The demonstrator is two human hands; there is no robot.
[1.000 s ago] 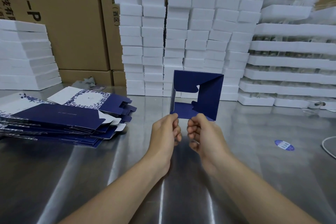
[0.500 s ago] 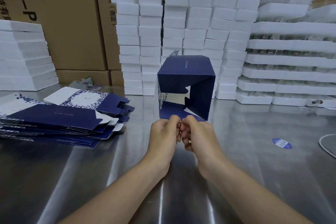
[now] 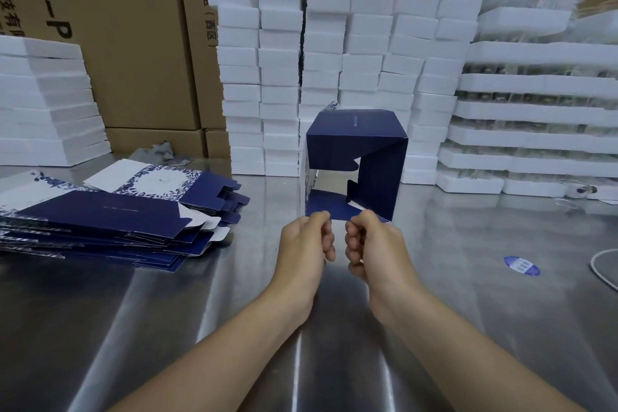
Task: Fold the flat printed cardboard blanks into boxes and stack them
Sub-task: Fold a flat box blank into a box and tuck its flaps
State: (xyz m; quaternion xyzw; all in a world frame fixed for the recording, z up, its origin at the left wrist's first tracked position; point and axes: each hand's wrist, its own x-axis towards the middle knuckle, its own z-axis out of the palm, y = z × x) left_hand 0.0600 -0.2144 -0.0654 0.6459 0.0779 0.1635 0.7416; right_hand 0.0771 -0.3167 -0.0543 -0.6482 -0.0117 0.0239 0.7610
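Dark blue printed cardboard box (image 3: 379, 174), half formed, opened into a square sleeve with its open end facing the person. It is held up over the shiny steel surface (image 3: 167, 328), just past both hands; cannot tell if its far end touches the steel.

Left hand (image 3: 306, 241) pinches the near edge of the bottom flap, fingers curled. Right hand (image 3: 371, 244) pinches the same edge just beside it, also curled. Likely reason: both grips sit on one flap so it can be bent inward and tucked.

Top and right flaps are already angled in, leaving a notched gap in the middle. So the end is judged partly closed, not locked.

Messy pile of flat blue-and-white printed blanks (image 3: 110, 221) lies on the left within reach of the left hand, probably as feed stock. Plenty left, so the task looks far from done. No stack of finished boxes in view.

Behind: wall of white foam blocks (image 3: 334, 60) and brown shipping cartons (image 3: 133, 43). Blue oval sticker (image 3: 521, 266) lies on the steel at right.
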